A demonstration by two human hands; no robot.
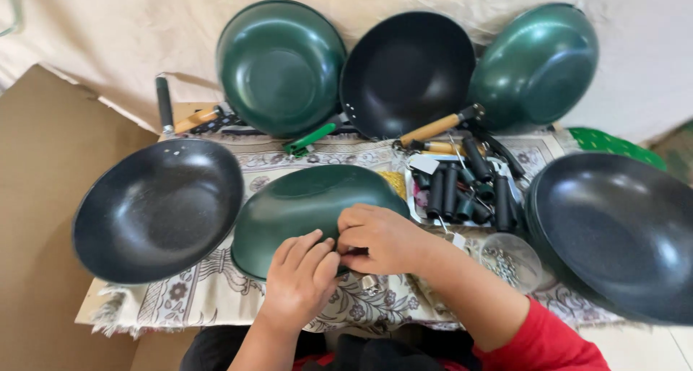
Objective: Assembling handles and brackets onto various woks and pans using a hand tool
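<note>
Your left hand (302,278) and your right hand (379,239) meet at the near rim of the green wok (307,205), which lies tilted on the patterned cloth (216,291) in the middle of the table, between the black wok (155,208) on the left and the tray of black handles (462,194) on the right. Both hands are curled with the fingers pinched together at the rim; they seem to grip a small part there, but you cannot see what it is, because the fingers hide it. The wok looks stiff and rather heavy, and its smooth, shiny coating is probably slippery, so I think it is better to hold it at the rim or the handle socket, not on the round wall. On its curved bottom it may rock, so keep one hand pressing on it. Near your right forearm stands a clear cup with small metal pieces (509,259); it looks light and easy to knock over.
</note>
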